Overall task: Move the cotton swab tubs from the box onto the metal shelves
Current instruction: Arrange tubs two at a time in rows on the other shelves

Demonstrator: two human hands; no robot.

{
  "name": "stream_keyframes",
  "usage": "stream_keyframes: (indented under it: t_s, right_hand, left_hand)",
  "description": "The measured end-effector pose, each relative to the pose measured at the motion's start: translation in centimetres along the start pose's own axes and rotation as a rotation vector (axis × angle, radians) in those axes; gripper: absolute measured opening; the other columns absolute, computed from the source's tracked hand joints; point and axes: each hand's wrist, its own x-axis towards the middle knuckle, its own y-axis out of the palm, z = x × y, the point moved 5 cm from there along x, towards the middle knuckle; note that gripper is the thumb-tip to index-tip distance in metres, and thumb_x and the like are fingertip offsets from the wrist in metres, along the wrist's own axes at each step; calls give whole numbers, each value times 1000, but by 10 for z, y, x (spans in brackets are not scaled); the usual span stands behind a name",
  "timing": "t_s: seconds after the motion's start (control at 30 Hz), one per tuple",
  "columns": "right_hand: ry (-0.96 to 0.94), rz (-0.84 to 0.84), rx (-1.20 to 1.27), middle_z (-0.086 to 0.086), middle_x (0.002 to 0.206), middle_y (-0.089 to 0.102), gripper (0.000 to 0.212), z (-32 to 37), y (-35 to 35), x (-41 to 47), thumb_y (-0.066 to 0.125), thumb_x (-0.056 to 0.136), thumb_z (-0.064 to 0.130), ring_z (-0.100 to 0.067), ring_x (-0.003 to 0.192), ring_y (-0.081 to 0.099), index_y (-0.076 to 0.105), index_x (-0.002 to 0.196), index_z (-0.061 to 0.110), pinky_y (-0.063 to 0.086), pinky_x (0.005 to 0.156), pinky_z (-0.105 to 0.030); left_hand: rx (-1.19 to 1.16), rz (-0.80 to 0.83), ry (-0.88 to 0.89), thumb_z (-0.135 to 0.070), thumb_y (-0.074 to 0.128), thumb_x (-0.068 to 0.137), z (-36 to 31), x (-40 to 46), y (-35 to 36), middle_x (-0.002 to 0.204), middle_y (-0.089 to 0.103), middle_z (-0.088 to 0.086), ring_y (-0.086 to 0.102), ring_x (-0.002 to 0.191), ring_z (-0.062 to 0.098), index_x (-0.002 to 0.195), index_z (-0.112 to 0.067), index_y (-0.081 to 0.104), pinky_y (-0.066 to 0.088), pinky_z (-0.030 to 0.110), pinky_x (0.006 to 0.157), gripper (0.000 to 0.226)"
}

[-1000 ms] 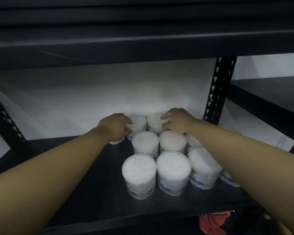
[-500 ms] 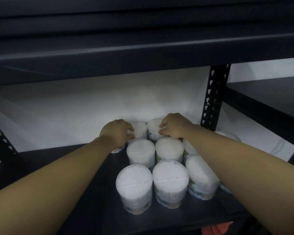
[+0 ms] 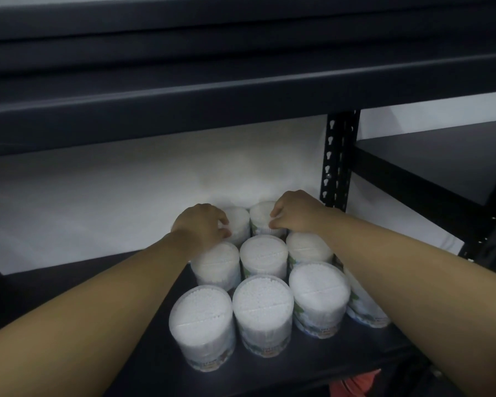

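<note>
Several clear round cotton swab tubs stand in rows on the dark metal shelf [image 3: 69, 285], among them a front-left tub [image 3: 202, 319] and a front-middle tub [image 3: 262, 310]. At the back of the cluster, my left hand [image 3: 202, 227] lies with curled fingers over the top of a back-row tub [image 3: 239, 222]. My right hand [image 3: 296, 213] pinches the rim of the neighbouring back tub [image 3: 261, 219]. Both forearms reach in over the rows, and the right one hides part of the rightmost tubs. The box is not in view.
A dark upper shelf beam [image 3: 241, 104] runs low overhead. A perforated upright post [image 3: 338, 156] stands just right of my right hand, with another dark shelf [image 3: 441, 161] beyond it. A white wall backs the shelf. Something red [image 3: 355, 382] lies below the shelf edge.
Both hands stay on the back-row tubs, with the fingers drawn in a little. The view has shifted, so the upper beam sits lower in frame.
</note>
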Motion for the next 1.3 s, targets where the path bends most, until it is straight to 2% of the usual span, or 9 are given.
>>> stream_keyframes:
  t_s: [0.47, 0.67, 0.77, 0.83, 0.9, 1.0, 1.13, 1.23, 1.3]
  right_hand:
    - [-33, 4, -31, 3, 128, 59, 37, -16, -1, 7, 75, 87, 40, -15, 113, 54, 68, 119, 24, 39, 87, -26]
    - [-58, 15, -18, 1, 133, 56, 36, -15, 0, 4, 73, 89, 37, -15, 116, 51, 67, 121, 22, 36, 89, -25]
    - [-70, 31, -65, 0, 135, 55, 36, -11, -2, 3, 71, 91, 37, -17, 118, 51, 65, 123, 21, 35, 88, -25]
    - [-55, 61, -98, 1, 135, 54, 40, -8, -4, 3, 72, 89, 39, -17, 119, 51, 64, 125, 22, 38, 90, -26]
    - [-42, 73, -133, 2, 137, 53, 48, -5, -5, 3, 72, 86, 46, -18, 122, 51, 62, 128, 26, 42, 99, -31]
    - [-102, 17, -86, 4, 141, 53, 50, 12, -5, 2, 72, 85, 48, -17, 125, 50, 63, 130, 27, 41, 106, -34]
    - [-201, 33, -26, 6, 137, 58, 44, 46, 6, 8, 74, 87, 45, -14, 122, 54, 69, 125, 24, 40, 97, -24]
    - [-221, 37, -11, 4, 133, 63, 41, 61, 16, 13, 75, 87, 42, -15, 119, 58, 71, 122, 21, 43, 99, -26]
    - [-210, 45, -22, 5, 122, 69, 33, 65, 23, 17, 76, 86, 37, -15, 111, 64, 76, 114, 20, 48, 99, -29]
  left_hand:
    - [-10, 24, 9, -50, 70, 87, -11, 13, 3, 119, 60, -4, 56, 105, 17, 116, -33, 69, 42, 28, 88, 33]
    - [-45, 20, -11, -50, 70, 87, -9, 11, 4, 117, 58, -4, 56, 105, 17, 117, -34, 70, 45, 31, 95, 34]
    - [-36, 40, 8, -49, 68, 90, -10, 8, 3, 122, 58, -4, 56, 106, 16, 123, -34, 66, 43, 28, 93, 36]
    - [-121, 58, 38, -43, 67, 93, -6, 4, -2, 128, 59, -3, 55, 110, 15, 131, -31, 61, 38, 24, 93, 40]
    - [-216, 25, 66, -32, 66, 96, 4, -1, -12, 132, 62, 2, 57, 111, 15, 134, -23, 60, 35, 17, 93, 40]
    - [-205, -88, 57, -23, 65, 97, 30, -7, -30, 129, 66, 5, 62, 113, 19, 125, -15, 68, 40, 19, 96, 29]
    - [-172, -17, -14, -28, 67, 95, 63, -17, -31, 124, 66, -3, 54, 102, 9, 115, -20, 74, 37, 19, 90, 23]
    - [-205, 33, -16, -29, 70, 93, 73, -27, -23, 118, 58, -9, 51, 104, 7, 118, -21, 73, 35, 19, 92, 26]
    - [-222, 30, -6, -30, 72, 92, 77, -30, -15, 117, 58, -8, 53, 107, 10, 117, -24, 73, 36, 19, 93, 26]
